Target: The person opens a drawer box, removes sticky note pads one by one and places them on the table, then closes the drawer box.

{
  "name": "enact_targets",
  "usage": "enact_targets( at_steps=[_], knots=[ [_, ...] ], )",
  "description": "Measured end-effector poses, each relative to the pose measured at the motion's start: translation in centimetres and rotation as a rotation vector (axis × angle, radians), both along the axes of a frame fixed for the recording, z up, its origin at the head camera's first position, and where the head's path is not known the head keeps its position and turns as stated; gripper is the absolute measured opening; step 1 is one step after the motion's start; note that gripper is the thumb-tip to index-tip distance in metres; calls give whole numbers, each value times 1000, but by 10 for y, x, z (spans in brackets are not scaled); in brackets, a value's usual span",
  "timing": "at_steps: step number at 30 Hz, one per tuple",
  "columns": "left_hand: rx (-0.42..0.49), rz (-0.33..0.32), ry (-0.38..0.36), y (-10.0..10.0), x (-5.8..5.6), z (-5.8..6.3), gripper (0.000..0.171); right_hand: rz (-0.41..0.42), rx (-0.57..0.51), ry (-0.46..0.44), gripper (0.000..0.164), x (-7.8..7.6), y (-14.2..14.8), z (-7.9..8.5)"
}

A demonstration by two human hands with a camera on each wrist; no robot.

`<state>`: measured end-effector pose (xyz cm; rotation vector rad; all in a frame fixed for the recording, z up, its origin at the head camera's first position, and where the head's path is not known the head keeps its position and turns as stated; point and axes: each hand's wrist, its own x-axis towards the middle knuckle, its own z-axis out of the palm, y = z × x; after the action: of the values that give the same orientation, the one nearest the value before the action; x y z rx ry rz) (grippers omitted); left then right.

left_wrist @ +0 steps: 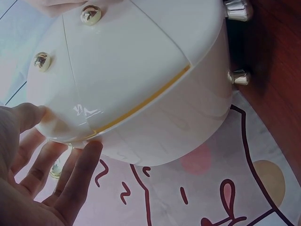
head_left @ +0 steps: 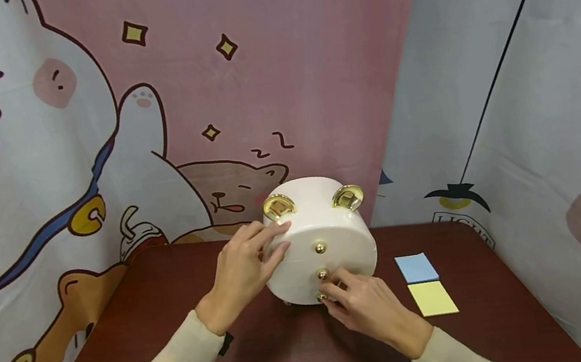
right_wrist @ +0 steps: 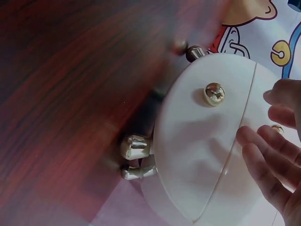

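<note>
Box (head_left: 339, 249): on desk (head_left: 308, 357)
Middle drawer (left_wrist: 124, 80): perhaps slightly out; others look closed
Left hand (head_left: 246, 262): fingers on box
Right hand (head_left: 369, 305): grip parted, apparently empty, near middle knob (head_left: 323, 273)
Remaining work: cannot tell

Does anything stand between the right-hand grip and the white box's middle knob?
Nothing visible does. The right-hand grip is close to the middle knob; whether it touches is unclear. The left-hand grip touches the white box higher up, out of that path.
</note>
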<state>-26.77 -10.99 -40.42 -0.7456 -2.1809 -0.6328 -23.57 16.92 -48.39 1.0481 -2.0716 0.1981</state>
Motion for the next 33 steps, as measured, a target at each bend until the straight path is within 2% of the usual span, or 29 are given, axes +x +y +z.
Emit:
enact_targets(
  at_steps=[25,33],
  knots=[
    [5,-2,14,0,-1,-2,33,-68,125,-89,39,-7,-7,-18],
    [7,-2,4,0,-1,-1,33,-77,157,-83,38,-9,-8,-23]
  ],
)
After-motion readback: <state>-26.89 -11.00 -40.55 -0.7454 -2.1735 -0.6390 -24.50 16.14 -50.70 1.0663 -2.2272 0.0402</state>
